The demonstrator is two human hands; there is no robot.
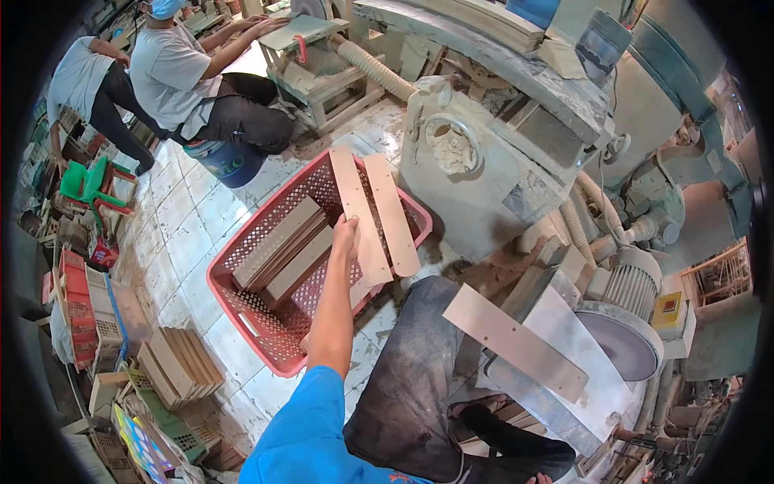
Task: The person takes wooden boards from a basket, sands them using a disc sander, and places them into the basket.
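Observation:
My left hand (347, 235) is closed on the edge of a flat wooden slat (360, 211) with small holes, above the red plastic crate (282, 365). A second slat (393, 218) lies beside it on the right, across the crate's rim. Inside the crate, stacked slats (278, 242) lean in rows. Another drilled slat (516, 343) lies on the flat bed of the disc sander (617, 343), to the right of my knee. At the bottom edge a small patch of skin shows; it may be my right hand, but its fingers cannot be made out.
A dusty machine cabinet (476, 189) with a hose stands beyond the crate. Two people work at back left, one seated on a blue bucket (230, 165). Stacked boards (179, 367), a green chair (89, 181) and crates (76, 302) stand at left.

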